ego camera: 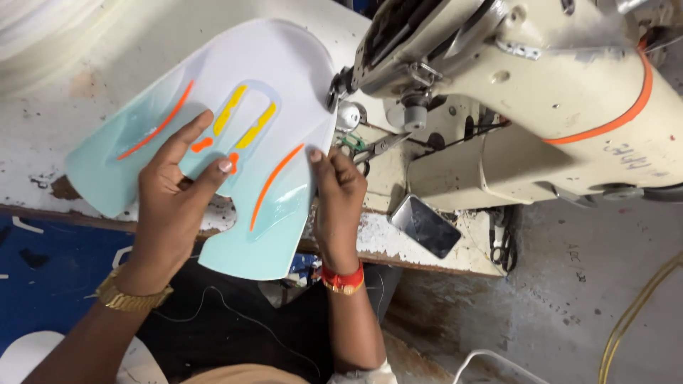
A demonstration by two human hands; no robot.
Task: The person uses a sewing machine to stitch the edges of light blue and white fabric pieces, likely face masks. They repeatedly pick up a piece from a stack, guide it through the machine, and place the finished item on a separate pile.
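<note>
Shoe upper (235, 107) under left hand (171, 206); right hand (338, 199) beside.

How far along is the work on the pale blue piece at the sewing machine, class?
Done: the shoe upper panel already carries orange and yellow trim. In hand: the left hand presses it flat and the right hand grips its edge beside the sewing machine. Left: it is not yet under the needle.

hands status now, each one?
Left hand: open, fingers spread flat on the pale blue shoe-upper panel.
Right hand: closed, pinching the panel's right edge.
</note>
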